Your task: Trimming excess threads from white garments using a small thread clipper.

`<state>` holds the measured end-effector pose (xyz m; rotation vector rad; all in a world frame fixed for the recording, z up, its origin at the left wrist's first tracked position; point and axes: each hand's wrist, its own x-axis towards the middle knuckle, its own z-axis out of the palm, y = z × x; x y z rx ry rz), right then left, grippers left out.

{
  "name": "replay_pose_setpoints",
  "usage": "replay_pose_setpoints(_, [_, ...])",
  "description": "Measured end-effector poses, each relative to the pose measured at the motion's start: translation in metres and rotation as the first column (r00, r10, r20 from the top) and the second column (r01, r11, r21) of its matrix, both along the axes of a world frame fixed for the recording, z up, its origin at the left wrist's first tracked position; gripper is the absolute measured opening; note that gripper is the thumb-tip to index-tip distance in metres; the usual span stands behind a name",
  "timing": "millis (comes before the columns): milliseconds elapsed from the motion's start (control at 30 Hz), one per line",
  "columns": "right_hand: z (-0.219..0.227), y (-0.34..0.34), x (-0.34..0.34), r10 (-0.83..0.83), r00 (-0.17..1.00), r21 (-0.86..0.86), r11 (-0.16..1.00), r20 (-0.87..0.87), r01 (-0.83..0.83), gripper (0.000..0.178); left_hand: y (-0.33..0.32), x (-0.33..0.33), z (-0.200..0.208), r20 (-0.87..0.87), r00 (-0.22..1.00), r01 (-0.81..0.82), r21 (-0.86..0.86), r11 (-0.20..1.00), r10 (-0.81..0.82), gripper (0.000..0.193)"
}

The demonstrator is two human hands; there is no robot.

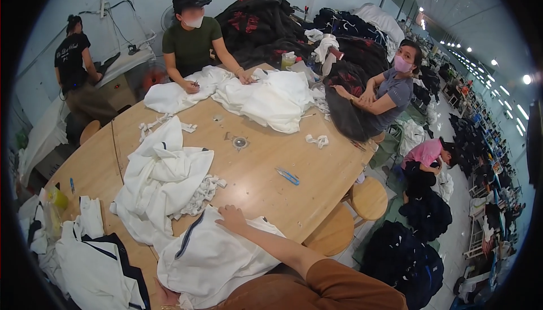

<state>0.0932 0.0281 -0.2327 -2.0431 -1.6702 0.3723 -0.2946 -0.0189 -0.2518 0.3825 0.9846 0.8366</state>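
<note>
A white garment (220,259) with a dark navy trim strip lies bunched at the near edge of the table, against my body. My right hand (231,219) rests flat on its upper side, fingers spread. At the garment's lower left edge is my left hand (165,296), partly covered by the cloth, so its grip does not show. Touching this garment, a pile of white garments (150,191) stretches away to the left, with white ribbed strips (199,198) along its right side. Blue thread snips (288,176) lie on the table, right of the middle.
The round wooden table (254,163) has a metal fitting (240,142) near its middle. Across it, one person handles white garments (266,98); another sits at the right beside dark cloth (348,112). Wooden stools (369,197) stand at the right edge. More white garments (93,259) lie at left.
</note>
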Motion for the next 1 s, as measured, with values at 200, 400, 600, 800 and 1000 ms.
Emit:
replay_pose_setpoints(200, [0.019,-0.009,0.026,0.056,0.994,0.287,0.958,-0.095,-0.027,0.018,0.02,0.049,0.055,0.229,0.97,0.061,0.096,0.994,-0.082,0.069])
replay_pose_setpoints(400, [0.103,-0.041,0.047,-0.213,0.489,-0.41,0.845,-0.846,-0.343,0.027,0.039,0.075,0.109,0.258,0.951,0.113,0.223,0.968,-0.17,0.068])
replay_pose_setpoints(600, [0.171,0.048,0.135,-0.009,0.408,0.128,0.943,-0.913,0.307,0.015,0.099,0.042,0.162,0.229,0.973,-0.07,0.366,0.928,-0.017,0.056])
replay_pose_setpoints(800, [0.291,0.008,0.15,0.388,0.364,0.515,0.768,-0.847,0.38,0.013,0.105,0.023,0.206,0.08,0.975,-0.216,0.569,0.794,0.208,0.047])
replay_pose_setpoints(1000, [0.14,-0.1,0.166,-0.017,0.669,0.167,0.963,-0.743,0.211,0.013,0.036,0.067,0.128,-0.329,0.927,-0.015,0.449,0.893,0.181,0.048])
